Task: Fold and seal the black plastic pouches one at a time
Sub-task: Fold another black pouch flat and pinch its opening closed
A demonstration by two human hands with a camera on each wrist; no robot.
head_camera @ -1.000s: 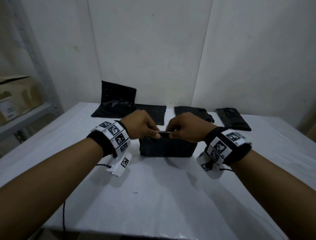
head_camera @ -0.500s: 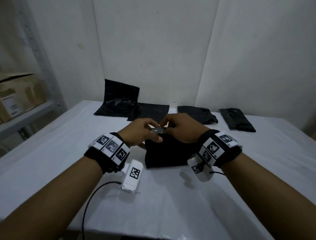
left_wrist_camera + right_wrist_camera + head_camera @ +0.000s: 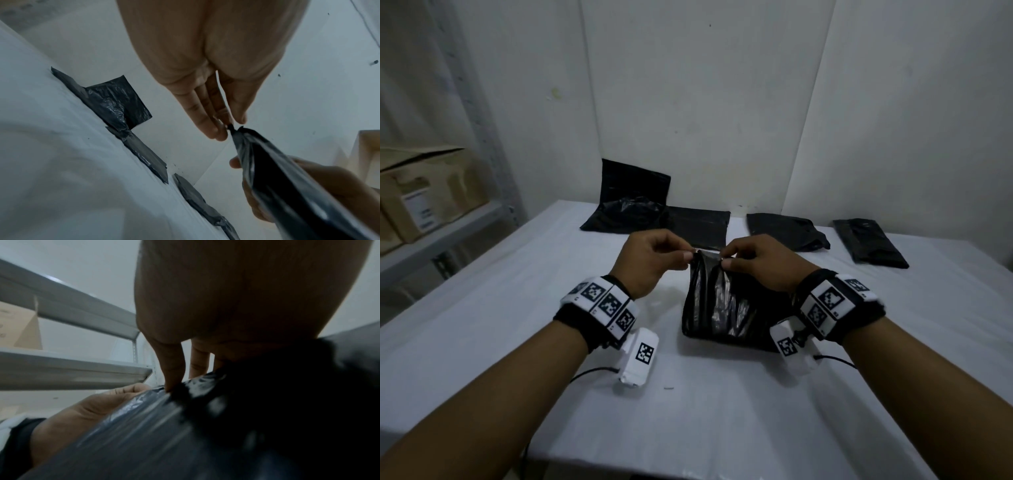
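A glossy black plastic pouch (image 3: 726, 305) stands upright at the middle of the white table (image 3: 517, 329), its bottom resting on the cloth. My left hand (image 3: 654, 260) pinches the left end of its top edge, and my right hand (image 3: 756, 263) pinches the same edge a little to the right. The left wrist view shows my left fingertips (image 3: 218, 133) pinched on the pouch (image 3: 287, 178) corner. In the right wrist view my right fingers (image 3: 174, 369) press the crinkled pouch (image 3: 185, 434) top. The pouch mouth is gathered narrow between both hands.
Several other black pouches lie along the far table edge: one leaning on the wall (image 3: 633, 202), a flat one (image 3: 698, 226), a rumpled one (image 3: 787, 229) and one at the far right (image 3: 869, 246). A metal shelf (image 3: 448, 233) with a cardboard box (image 3: 421, 192) stands at the left.
The pouch has been lifted from lying low on the table to standing upright, with both hands raising its top edge. My view has tilted up slightly.
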